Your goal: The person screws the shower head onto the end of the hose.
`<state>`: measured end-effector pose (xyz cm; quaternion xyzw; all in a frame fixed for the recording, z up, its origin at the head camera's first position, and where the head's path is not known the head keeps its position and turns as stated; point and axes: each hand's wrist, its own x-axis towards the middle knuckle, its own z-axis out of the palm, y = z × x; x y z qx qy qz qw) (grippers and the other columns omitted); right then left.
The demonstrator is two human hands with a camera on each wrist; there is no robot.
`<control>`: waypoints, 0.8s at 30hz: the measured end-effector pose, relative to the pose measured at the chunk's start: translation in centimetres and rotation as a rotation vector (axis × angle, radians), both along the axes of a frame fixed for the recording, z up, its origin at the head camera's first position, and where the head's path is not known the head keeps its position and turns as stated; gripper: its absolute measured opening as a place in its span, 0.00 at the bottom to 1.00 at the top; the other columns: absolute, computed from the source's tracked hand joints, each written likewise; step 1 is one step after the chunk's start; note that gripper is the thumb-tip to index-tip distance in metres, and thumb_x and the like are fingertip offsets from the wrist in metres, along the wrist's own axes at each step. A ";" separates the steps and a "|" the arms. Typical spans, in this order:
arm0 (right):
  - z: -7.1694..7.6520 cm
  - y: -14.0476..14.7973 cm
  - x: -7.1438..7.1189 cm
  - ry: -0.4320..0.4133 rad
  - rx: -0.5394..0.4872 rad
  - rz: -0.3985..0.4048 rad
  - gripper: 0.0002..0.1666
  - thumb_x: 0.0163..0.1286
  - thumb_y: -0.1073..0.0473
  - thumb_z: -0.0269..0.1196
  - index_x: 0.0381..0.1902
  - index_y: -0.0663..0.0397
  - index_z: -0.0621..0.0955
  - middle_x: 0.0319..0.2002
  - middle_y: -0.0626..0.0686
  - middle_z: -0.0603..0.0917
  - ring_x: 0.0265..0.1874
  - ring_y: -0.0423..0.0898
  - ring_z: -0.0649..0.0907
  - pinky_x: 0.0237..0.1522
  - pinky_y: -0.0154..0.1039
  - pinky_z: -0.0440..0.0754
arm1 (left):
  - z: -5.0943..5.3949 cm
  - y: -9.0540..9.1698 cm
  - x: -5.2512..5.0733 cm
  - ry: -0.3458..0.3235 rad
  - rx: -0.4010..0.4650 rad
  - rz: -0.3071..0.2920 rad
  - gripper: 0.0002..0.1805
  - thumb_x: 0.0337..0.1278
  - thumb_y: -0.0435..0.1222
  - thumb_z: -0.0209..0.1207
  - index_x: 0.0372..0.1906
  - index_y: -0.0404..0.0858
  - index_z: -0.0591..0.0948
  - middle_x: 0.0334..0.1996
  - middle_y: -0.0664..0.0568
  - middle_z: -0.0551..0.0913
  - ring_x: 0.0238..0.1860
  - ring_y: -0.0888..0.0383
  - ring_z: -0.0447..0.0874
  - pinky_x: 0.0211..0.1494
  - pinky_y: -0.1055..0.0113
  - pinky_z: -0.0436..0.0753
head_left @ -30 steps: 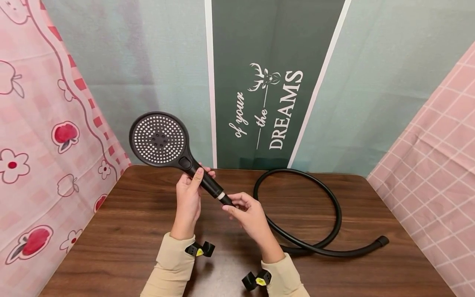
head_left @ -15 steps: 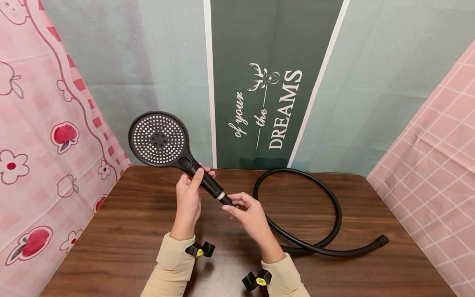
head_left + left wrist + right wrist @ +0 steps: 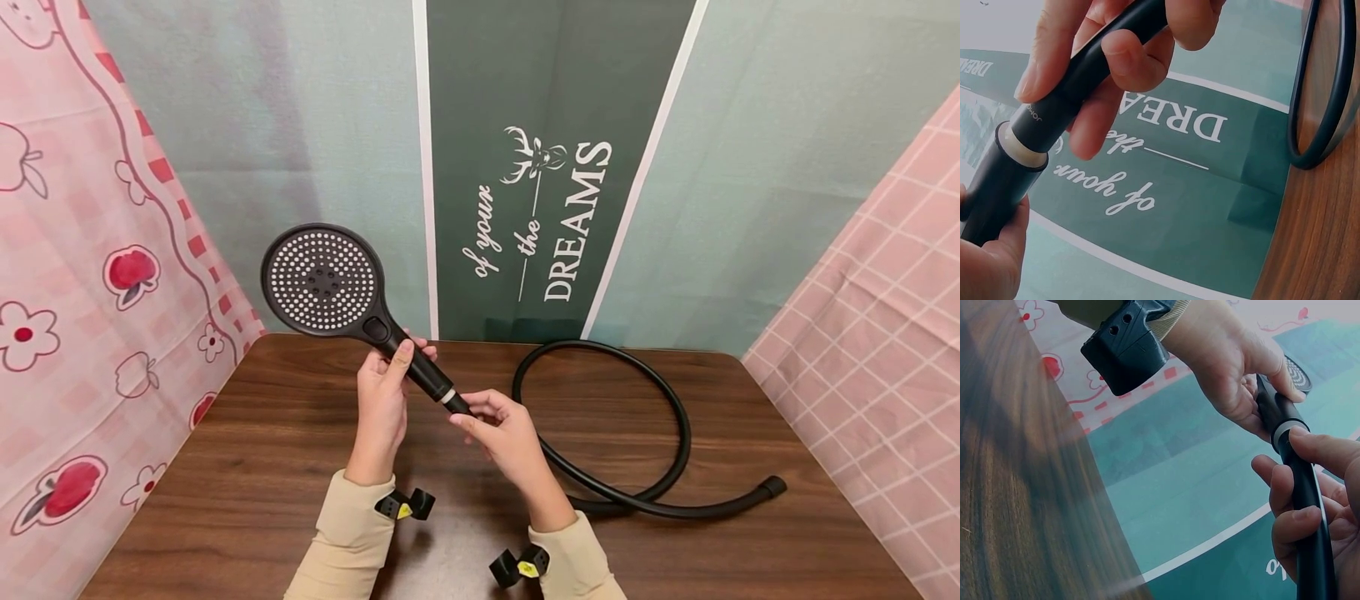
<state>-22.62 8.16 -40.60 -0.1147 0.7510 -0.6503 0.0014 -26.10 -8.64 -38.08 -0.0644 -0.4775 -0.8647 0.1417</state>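
Observation:
A black shower head [image 3: 322,280], its round face dotted with white nozzles, is held up over the table. My left hand [image 3: 384,400] grips its handle, thumb on top. At the handle's lower end my right hand [image 3: 504,429] pinches the black end of the shower hose [image 3: 678,417]. A pale ring [image 3: 1022,149] shows between handle and hose end in the left wrist view. How far the two parts fit together is hidden. In the right wrist view the right fingers [image 3: 1297,525] curl round the hose below the pale ring.
The hose lies in a loop on the brown wooden table [image 3: 247,483], its free end [image 3: 772,487] towards the right. A green cloth [image 3: 360,108] hangs behind the table. Pink cloths [image 3: 67,275] hang at the left and right sides.
Almost nothing differs. The shower head has shifted very slightly to the right over the last half second; both hands keep their grips.

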 end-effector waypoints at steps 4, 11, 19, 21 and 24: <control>0.0 0.0 0.0 -0.001 0.003 0.008 0.16 0.63 0.61 0.70 0.48 0.62 0.83 0.35 0.70 0.86 0.17 0.37 0.77 0.14 0.29 0.69 | -0.1 -0.1 0.0 -0.002 0.000 0.001 0.17 0.74 0.33 0.52 0.57 0.25 0.67 0.37 0.53 0.86 0.38 0.64 0.89 0.54 0.69 0.86; -0.1 0.0 -0.1 -0.004 0.011 0.000 0.16 0.63 0.60 0.70 0.47 0.60 0.84 0.36 0.68 0.86 0.17 0.37 0.78 0.14 0.28 0.69 | -0.1 -0.2 0.0 -0.004 -0.011 -0.003 0.13 0.74 0.34 0.52 0.54 0.30 0.70 0.37 0.54 0.86 0.39 0.64 0.89 0.55 0.67 0.85; 0.1 -0.1 0.1 -0.017 0.007 0.001 0.15 0.64 0.60 0.70 0.47 0.60 0.84 0.37 0.71 0.86 0.17 0.37 0.78 0.14 0.29 0.69 | 0.0 -0.3 0.2 0.006 -0.014 -0.011 0.14 0.74 0.33 0.51 0.56 0.29 0.69 0.35 0.56 0.86 0.39 0.64 0.89 0.55 0.68 0.86; 0.1 -0.1 0.1 -0.014 0.005 0.002 0.15 0.64 0.60 0.70 0.47 0.60 0.84 0.37 0.71 0.86 0.17 0.37 0.78 0.14 0.30 0.69 | 0.0 -0.3 0.1 0.011 -0.016 -0.013 0.16 0.74 0.33 0.51 0.56 0.27 0.68 0.35 0.57 0.86 0.39 0.64 0.89 0.54 0.68 0.86; 0.1 0.0 0.1 -0.011 0.009 -0.001 0.15 0.64 0.60 0.70 0.47 0.60 0.84 0.37 0.70 0.86 0.18 0.37 0.79 0.14 0.31 0.70 | 0.0 -0.3 0.2 0.011 -0.012 -0.017 0.14 0.74 0.33 0.51 0.55 0.28 0.69 0.35 0.56 0.86 0.38 0.64 0.89 0.54 0.67 0.86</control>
